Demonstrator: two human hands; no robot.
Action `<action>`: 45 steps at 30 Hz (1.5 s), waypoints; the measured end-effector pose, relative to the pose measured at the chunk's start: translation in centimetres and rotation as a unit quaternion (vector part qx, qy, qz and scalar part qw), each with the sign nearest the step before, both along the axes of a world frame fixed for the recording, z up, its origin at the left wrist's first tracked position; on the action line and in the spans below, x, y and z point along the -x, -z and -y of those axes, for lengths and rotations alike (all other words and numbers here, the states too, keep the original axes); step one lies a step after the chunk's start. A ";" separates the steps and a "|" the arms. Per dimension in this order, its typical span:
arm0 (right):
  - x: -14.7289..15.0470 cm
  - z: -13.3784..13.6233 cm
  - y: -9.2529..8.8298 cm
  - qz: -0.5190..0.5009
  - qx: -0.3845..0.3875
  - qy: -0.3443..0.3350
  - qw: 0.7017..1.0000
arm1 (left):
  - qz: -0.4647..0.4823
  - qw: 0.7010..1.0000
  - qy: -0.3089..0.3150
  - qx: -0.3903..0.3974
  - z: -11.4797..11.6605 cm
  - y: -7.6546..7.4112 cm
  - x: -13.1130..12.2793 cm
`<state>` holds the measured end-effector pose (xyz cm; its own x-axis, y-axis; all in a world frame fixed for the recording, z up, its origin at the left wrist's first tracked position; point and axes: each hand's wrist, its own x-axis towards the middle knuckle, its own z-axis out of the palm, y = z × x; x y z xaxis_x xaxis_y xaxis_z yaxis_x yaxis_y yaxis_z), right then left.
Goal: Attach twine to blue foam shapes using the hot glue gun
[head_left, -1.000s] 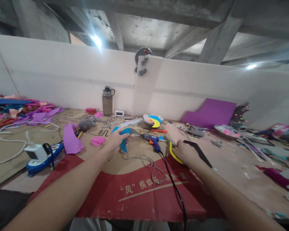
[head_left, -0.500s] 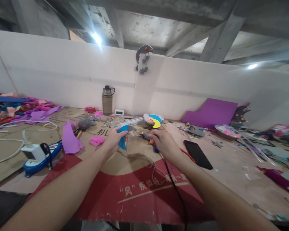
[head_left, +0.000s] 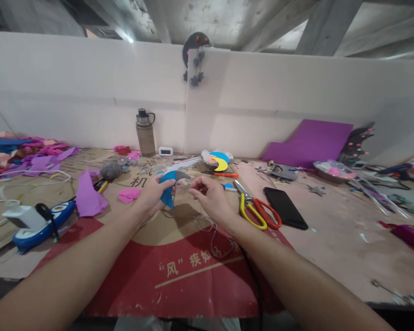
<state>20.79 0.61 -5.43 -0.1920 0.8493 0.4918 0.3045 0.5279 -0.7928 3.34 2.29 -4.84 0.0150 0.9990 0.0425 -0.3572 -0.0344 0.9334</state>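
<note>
My left hand [head_left: 152,195] is closed around a crescent-shaped piece [head_left: 168,195], blue on one side with a grey tip pointing right. It is held above the brown-and-red cardboard. My right hand [head_left: 209,195] hovers just right of the crescent, fingers curled and thumb near the fingertips. Whatever it pinches, if anything, is too small to make out. Scissors with yellow and red handles [head_left: 251,209] lie partly open beside my right forearm. Loose pale string [head_left: 214,239] rests on the cardboard [head_left: 148,294] below my hands.
A black phone [head_left: 285,208] lies right of the scissors. Behind my hands are a bowl with blue and yellow crescents [head_left: 221,164] and a bottle [head_left: 145,138]. A blue power strip [head_left: 44,230] and purple felt [head_left: 89,195] sit left. A black cable [head_left: 255,280] crosses the front.
My right hand has shifted left, nearer the crescent, and the scissors are now in plain sight. The view has tilted down slightly. My left hand keeps its hold on the crescent.
</note>
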 end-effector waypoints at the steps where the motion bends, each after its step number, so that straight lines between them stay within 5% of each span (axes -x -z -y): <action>1: 0.0 0.2 -0.1 0.005 -0.003 0.000 1.000 | 0.000 1.000 0.001 -0.001 0.0 0.0 0.0; 20: 0.0 1.2 -1.0 0.031 -0.011 0.006 0.999 | -0.011 1.000 -0.012 0.009 0.3 0.1 -0.1; 23: 0.3 1.1 -0.6 0.021 0.020 -0.015 0.999 | -0.049 0.998 -0.009 -0.031 0.4 0.2 -0.1; 28: 2.1 0.8 1.0 -0.153 0.148 -0.089 0.973 | -0.178 0.973 -0.044 -0.143 0.7 0.8 -0.3; 32: 3.1 0.6 1.7 -0.203 0.199 -0.103 0.953 | -0.224 0.961 -0.057 -0.153 0.9 1.0 -0.4; 39: 2.0 1.2 0.8 0.005 0.079 -0.027 0.996 | -0.072 0.990 -0.052 -0.108 1.3 0.1 -0.9; 45: 1.9 2.0 0.9 0.121 0.004 -0.015 0.992 | 0.029 0.997 -0.066 -0.035 1.2 -0.8 -0.6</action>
